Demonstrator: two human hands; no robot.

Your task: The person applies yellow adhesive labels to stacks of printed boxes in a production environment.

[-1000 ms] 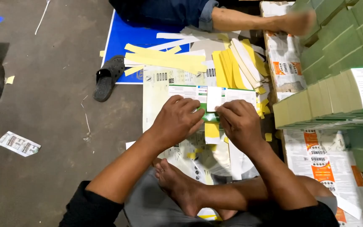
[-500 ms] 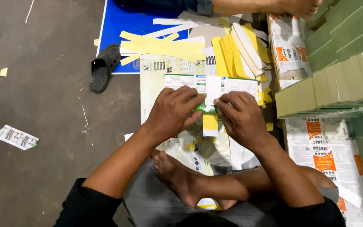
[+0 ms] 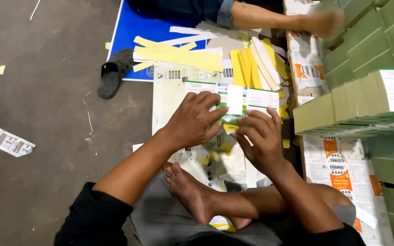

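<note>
person is sitting cross-legged on the floor, bare foot tucked in front. both hands are working on a flat white-and-green carton lying on a printed sheet, just ahead of the foot.

left hand: palm down, pressing on the carton's left part, fingers spread flat over it; the grip is lying wide, not curled around anything.

right hand: resting at the carton's near edge, fingertips pinching that green edge; the grip is narrow, holding the carton edge. a yellow strip is showing just under the carton between the two hands.

beyond the carton: a heap of yellow strips and white strips lying across a blue board. a black sandal is sitting at the board's left edge. another person's leg is stretching across the far side.

right side: a row of green cartons standing on edge, on top of printed sacks. a paper scrap is lying well apart on the floor, left.
</note>
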